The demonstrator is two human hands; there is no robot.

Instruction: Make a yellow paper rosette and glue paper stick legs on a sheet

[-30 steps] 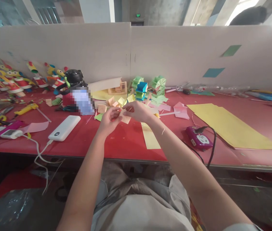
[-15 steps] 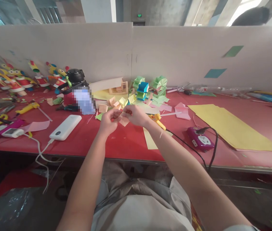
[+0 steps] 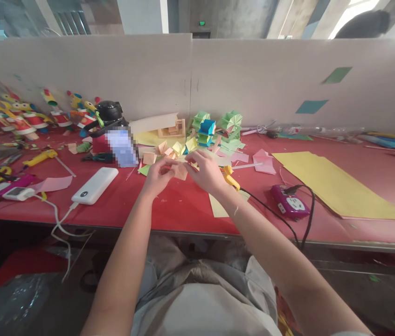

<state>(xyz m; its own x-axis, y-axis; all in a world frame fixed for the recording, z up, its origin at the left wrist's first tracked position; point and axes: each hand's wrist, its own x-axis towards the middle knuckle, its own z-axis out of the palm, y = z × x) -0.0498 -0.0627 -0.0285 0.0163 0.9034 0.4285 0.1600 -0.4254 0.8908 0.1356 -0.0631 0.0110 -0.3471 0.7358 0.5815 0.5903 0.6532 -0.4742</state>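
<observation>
Between my two hands is a small piece of folded peach paper (image 3: 180,171), held a little above the red tabletop. My left hand (image 3: 160,176) pinches its left side with thumb and fingers. On the other side, the bent fingers of my right hand (image 3: 206,172) close on the paper's right edge; the fingertips partly hide it. Just beyond the hands lie folded yellow paper pieces (image 3: 190,144) and peach ones (image 3: 149,158). A yellow glue gun (image 3: 231,178) rests by my right wrist, next to a pale yellow sheet (image 3: 219,206).
Left are a white power bank (image 3: 95,185), a phone (image 3: 123,147), a second yellow glue gun (image 3: 39,158) and several paper figures (image 3: 22,122). Green and blue folded paper models (image 3: 207,127) stand at the back. A purple power socket (image 3: 290,203) and large yellow sheets (image 3: 337,186) lie right.
My right hand has shifted slightly to the right, and its fingers have spread a bit along the paper. My left hand stays nearly in place, still pinching.
</observation>
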